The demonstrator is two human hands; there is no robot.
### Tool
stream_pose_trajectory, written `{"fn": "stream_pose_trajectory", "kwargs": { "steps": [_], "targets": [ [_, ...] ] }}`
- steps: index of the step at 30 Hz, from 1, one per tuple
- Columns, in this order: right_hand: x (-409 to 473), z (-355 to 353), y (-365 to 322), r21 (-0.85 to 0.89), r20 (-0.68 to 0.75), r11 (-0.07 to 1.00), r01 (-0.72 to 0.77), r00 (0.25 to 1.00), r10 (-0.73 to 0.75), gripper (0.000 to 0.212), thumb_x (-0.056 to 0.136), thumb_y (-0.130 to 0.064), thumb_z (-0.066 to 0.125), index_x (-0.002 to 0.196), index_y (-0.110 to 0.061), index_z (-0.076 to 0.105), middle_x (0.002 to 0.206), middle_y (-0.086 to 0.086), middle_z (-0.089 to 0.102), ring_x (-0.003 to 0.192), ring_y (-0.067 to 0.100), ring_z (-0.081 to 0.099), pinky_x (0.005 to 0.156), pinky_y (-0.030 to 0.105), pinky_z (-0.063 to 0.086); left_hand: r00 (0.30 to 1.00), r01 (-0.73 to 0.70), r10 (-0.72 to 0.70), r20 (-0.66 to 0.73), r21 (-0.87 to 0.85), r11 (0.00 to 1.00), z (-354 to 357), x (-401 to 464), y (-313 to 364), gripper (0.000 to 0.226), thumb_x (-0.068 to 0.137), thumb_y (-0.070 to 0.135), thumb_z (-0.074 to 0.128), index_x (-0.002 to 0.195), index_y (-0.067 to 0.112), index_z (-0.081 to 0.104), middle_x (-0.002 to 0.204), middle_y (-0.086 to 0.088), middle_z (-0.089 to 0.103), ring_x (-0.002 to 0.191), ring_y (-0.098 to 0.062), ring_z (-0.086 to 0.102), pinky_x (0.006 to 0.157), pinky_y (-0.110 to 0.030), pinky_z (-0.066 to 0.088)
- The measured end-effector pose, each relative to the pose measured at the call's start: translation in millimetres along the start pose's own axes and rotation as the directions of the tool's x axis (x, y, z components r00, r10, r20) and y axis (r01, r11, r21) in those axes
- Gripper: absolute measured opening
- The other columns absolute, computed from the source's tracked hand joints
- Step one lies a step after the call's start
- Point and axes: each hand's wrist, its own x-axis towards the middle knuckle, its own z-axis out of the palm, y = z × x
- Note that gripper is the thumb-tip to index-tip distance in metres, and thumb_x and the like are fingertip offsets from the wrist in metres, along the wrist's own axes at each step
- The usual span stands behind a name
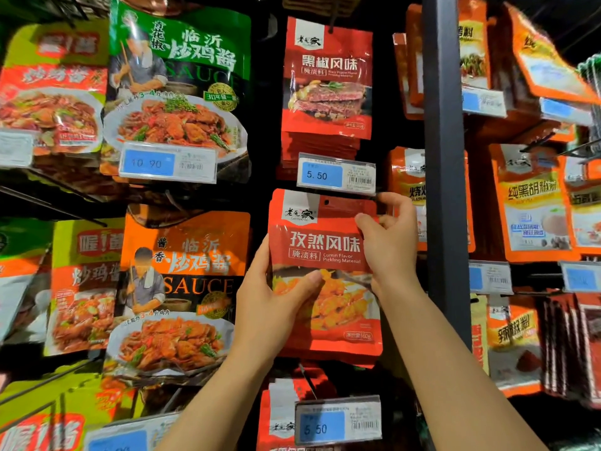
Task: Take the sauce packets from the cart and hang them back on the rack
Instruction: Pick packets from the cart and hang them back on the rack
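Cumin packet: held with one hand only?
No: the left hand grips the cumin packet at its left edge and the right hand pinches its upper right.

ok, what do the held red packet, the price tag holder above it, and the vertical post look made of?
Red packet: looks like glossy plastic film; it shows glare streaks and soft creases where both hands grip it.
Price tag holder: probably clear hard plastic over a paper label, with shiny edges.
Vertical post: likely painted metal, dark and matte; unconfirmed.

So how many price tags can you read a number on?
3: the 10.90 tag under the green packet, a 5.50 tag above the held packet, another 5.50 tag below it. Other tags are blurred.
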Motion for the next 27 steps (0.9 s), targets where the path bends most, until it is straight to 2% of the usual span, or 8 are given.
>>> {"fn": "stream_pose_trajectory", "kwargs": {
  "steps": [4,6,8,11,13,15,20,27],
  "targets": [
    [1,1,1,-0.014,-0.012,1.0,0.017,1.0,-0.017,0.024,0.09,-0.018,0.059,0.093,-0.036,0.043,0.1,0.004,0.065,0.077,0.017,0.07,0.061,0.032,0.058,1.0,-0.025,0.025,0.008,0.034,0.999,1,4,5,0.055,0.076,0.025,0.075,0.11,0.057,0.047,0.106,0.025,0.064,0.097,0.003,0.061,0.087,-0.037,0.053],
    [1,3,0,-0.021,-0.016,0.999,0.044,0.999,-0.044,0.025,0.09,-0.019,0.06,0.093,-0.037,0.043,0.098,0.001,0.066,0.077,0.016,0.07,0.062,0.033,0.059,0.999,-0.031,0.031,-0.007,0.032,0.999,0,5,4,0.054,0.076,0.025,0.076,0.111,0.056,0.048,0.106,0.024,0.064,0.098,0.004,0.061,0.088,-0.037,0.052],
    [1,5,-2,-0.01,-0.019,0.998,0.061,0.998,-0.062,0.024,0.09,-0.02,0.06,0.098,-0.033,0.043,0.095,-0.001,0.066,0.076,0.014,0.07,0.061,0.031,0.058,0.998,-0.049,0.05,-0.025,0.041,0.998,-2,4,4,0.059,0.076,0.027,0.077,0.117,0.054,0.045,0.11,0.024,0.063,0.101,0.004,0.059,0.091,-0.038,0.051],
    [0,7,-3,0.004,-0.03,0.998,0.066,0.997,-0.066,0.024,0.09,-0.021,0.061,0.102,-0.028,0.042,0.092,-0.002,0.065,0.076,0.013,0.07,0.059,0.027,0.057,0.995,-0.083,0.087,-0.039,0.084,0.993,-5,3,5,0.075,0.075,0.033,0.076,0.131,0.054,0.031,0.116,0.03,0.056,0.11,0.007,0.053,0.095,-0.037,0.048],
    [-1,8,-4,0.017,-0.037,0.999,0.051,0.998,-0.051,0.023,0.09,-0.02,0.061,0.099,-0.028,0.042,0.091,-0.002,0.065,0.075,0.014,0.069,0.058,0.026,0.055,0.995,-0.09,0.094,-0.037,0.108,0.99,-6,3,4,0.092,0.074,0.037,0.076,0.143,0.048,0.016,0.125,0.031,0.048,0.115,0.009,0.048,0.099,-0.037,0.045],
    [0,8,-4,0.024,-0.043,0.999,0.04,0.998,-0.039,0.021,0.089,-0.017,0.061,0.092,-0.029,0.043,0.088,-0.002,0.065,0.073,0.013,0.069,0.056,0.026,0.055,0.994,-0.106,0.109,-0.015,0.128,0.986,-6,4,4,0.096,0.074,0.038,0.075,0.144,0.048,0.009,0.132,0.029,0.042,0.117,0.009,0.046,0.1,-0.036,0.045],
    [0,7,0,-0.071,-0.055,0.996,0.055,0.997,-0.059,0.014,0.089,-0.019,0.061,0.085,-0.029,0.051,0.093,0.001,0.066,0.077,0.014,0.069,0.057,0.027,0.055,0.996,-0.084,0.084,0.0,0.108,0.991,-5,4,-3,0.09,0.074,0.038,0.075,0.144,0.045,0.019,0.122,0.042,0.041,0.118,0.012,0.043,0.102,-0.036,0.043],
    [1,6,2,-0.131,-0.04,0.989,0.072,0.996,-0.077,0.01,0.091,-0.022,0.059,0.096,-0.028,0.054,0.098,-0.002,0.064,0.079,0.012,0.067,0.055,0.022,0.053,0.998,-0.055,0.057,-0.019,0.107,0.993,-5,6,-10,0.093,0.065,0.048,0.072,0.144,0.044,0.023,0.129,0.021,0.048,0.119,0.002,0.047,0.1,-0.038,0.044]
  ]
}}
